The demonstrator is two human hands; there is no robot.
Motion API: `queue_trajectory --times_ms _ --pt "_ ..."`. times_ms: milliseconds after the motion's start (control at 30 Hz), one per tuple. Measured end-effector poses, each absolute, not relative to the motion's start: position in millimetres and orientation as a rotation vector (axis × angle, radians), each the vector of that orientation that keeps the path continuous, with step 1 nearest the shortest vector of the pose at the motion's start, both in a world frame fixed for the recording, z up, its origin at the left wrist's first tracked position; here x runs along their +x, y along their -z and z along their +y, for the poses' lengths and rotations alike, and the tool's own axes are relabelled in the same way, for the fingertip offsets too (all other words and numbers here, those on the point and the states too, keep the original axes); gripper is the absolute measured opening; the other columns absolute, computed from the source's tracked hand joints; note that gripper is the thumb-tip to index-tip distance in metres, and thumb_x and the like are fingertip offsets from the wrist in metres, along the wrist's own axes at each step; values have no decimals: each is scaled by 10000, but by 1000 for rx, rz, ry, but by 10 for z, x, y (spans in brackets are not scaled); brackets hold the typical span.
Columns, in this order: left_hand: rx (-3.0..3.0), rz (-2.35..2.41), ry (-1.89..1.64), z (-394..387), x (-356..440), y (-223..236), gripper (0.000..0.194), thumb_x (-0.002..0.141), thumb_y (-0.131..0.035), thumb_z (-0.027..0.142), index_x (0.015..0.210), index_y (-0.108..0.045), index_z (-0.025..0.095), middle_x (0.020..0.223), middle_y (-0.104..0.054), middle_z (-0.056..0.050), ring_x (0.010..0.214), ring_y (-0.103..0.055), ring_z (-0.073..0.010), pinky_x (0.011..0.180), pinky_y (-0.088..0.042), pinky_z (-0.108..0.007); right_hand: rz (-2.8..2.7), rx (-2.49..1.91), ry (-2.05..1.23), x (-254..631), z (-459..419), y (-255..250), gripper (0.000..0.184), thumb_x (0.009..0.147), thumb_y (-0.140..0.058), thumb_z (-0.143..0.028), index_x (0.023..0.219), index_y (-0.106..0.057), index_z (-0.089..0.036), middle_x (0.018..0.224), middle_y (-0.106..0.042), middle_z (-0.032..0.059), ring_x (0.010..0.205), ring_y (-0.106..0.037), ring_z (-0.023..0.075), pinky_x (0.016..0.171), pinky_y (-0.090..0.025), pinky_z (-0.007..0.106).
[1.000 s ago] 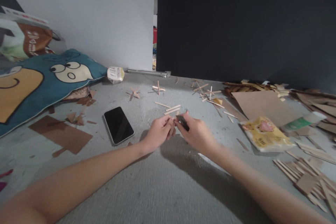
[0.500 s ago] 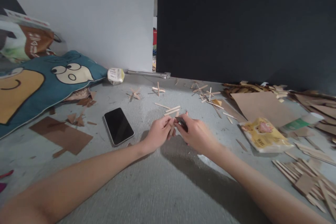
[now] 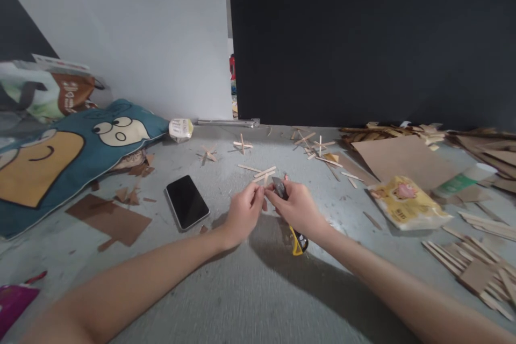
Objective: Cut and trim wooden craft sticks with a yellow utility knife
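Note:
My left hand is closed, pinching a small wooden craft stick at its fingertips. My right hand is wrapped round a utility knife; the yellow and black end of its handle sticks out below the palm. Its grey front end points up past the right fingers, which meet the left fingertips at the stick. Much of the stick is hidden by the fingers. Loose craft sticks lie just beyond both hands. Farther back stands a small crossed-stick piece, with another crossed piece to its left.
A phone and brown cardboard lie at left, near a blue cushion. To the right are a yellow packet, a green-and-white tube and a heap of sticks. A dark panel rises behind.
My right hand has turned, so the knife's front end and yellow handle now show. My hands stay together at the stick. The view has shifted slightly, with the left-side things appearing farther right.

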State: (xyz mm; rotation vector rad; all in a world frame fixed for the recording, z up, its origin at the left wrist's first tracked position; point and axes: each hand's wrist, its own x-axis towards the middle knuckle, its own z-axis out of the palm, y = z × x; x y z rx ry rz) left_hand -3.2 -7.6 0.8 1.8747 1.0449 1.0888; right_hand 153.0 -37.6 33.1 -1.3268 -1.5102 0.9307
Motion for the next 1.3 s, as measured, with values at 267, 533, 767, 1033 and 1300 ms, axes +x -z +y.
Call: queue_trajectory --times_ms 267,533,767,1033,1300 --pt "1859 1015 -1113 -68 -19 20 443 1025 -471 578 766 -498 219 553 -508 62 485 -455 -105 516 -345 -229 -927 -1201 -1548 1496 -398 -351 517 712 -863 -470 632 -409 -236 489 -319 -115 417 -318 54 427 -259 232" --pt "1433 958 -1089 144 25 96 550 904 -542 759 853 -526 212 525 -482 79 398 -393 -88 407 -290 -213 -854 -1103 -1547 1551 -326 -346 543 673 -915 -463 642 -423 -234 478 -366 -104 385 -341 52 397 -281 237" --pt "1381 817 -1052 205 17 146 541 933 -508 761 909 -493 221 595 -367 108 410 -322 -65 417 -243 -203 -912 -1094 -1519 1915 -95 -116 524 586 -966 -465 746 -545 -198 473 -369 -124 373 -339 48 375 -245 219" --pt "1478 843 -1032 235 8 216 425 969 -561 643 979 -461 231 755 -552 60 476 -507 -74 454 -350 -217 -963 -1059 -1527 2011 -42 84 595 591 -960 -570 790 -538 -201 483 -351 -141 383 -278 24 372 -214 194" --pt "1497 835 -1032 235 7 182 509 915 -617 701 951 -484 210 819 -695 -12 478 -595 -97 447 -434 -229 -1187 -1015 -1431 1965 -93 79 500 749 -834 -623 852 -571 -210 484 -416 -117 361 -378 74 366 -380 232"
